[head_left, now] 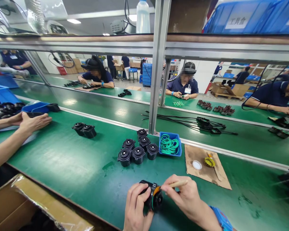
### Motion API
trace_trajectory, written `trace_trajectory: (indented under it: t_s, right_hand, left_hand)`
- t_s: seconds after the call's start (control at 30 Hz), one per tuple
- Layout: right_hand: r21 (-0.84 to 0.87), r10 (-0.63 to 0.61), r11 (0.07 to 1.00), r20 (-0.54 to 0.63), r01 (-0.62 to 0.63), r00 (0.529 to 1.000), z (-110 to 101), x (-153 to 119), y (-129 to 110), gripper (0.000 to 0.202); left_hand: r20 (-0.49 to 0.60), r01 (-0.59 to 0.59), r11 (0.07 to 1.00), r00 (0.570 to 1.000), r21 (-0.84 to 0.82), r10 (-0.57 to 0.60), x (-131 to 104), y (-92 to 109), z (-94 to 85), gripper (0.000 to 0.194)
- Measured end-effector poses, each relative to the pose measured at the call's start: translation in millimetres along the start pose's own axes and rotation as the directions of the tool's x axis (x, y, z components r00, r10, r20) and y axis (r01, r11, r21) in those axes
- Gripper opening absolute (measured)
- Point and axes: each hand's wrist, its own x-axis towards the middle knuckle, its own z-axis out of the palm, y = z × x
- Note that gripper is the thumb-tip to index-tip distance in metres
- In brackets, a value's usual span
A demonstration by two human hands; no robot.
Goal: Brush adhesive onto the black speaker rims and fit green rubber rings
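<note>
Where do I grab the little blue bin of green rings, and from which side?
Probably by the right rim of the blue bin, coming from above and the right: black housings crowd its left, while the cardboard to its right lies flat, and its open top leaves the rim exposed.

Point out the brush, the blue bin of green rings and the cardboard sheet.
Brush (178, 184), head view: pale handle.
Blue bin (180, 148), head view: right wall.
Cardboard sheet (192, 154), head view: bare upper-left part.

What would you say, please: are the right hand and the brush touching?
Touching. The head view shows the right hand holding the brush, thumb and fingers closed on it.
</note>
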Motion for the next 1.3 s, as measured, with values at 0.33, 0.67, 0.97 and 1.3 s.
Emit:
trace_trajectory:
  t_s: [0.33,0.67,0.97,1.3]
  right_hand:
    - [-0.063,0.051,0.997,-0.019,-0.053,0.998,1.5,1.7,5.0,0.047]
    - [0.066,-0.254,0.967,0.188,0.246,0.949,-4.9,-5.3,-15.6,0.029]
    - [0.048,-0.31,0.948,0.366,0.315,0.877,-14.3,-14.3,-12.7,0.038]
    - [0.093,-0.248,0.967,0.171,0.235,0.953,-6.4,-2.9,-7.4,0.019]
  left_hand:
    - [0.015,0.024,1.0,1.0,-0.011,-0.024,7.3,4.1,-3.0,0.036]
    - [0.118,0.123,0.986,0.987,-0.116,-0.109,9.8,7.0,-5.7,0.043]
    - [0.2,0.301,0.938,0.943,-0.17,-0.266,18.5,10.5,-9.1,0.05]
    - [0.17,0.252,0.951,0.96,-0.181,-0.222,22.2,18.1,-8.1,0.042]
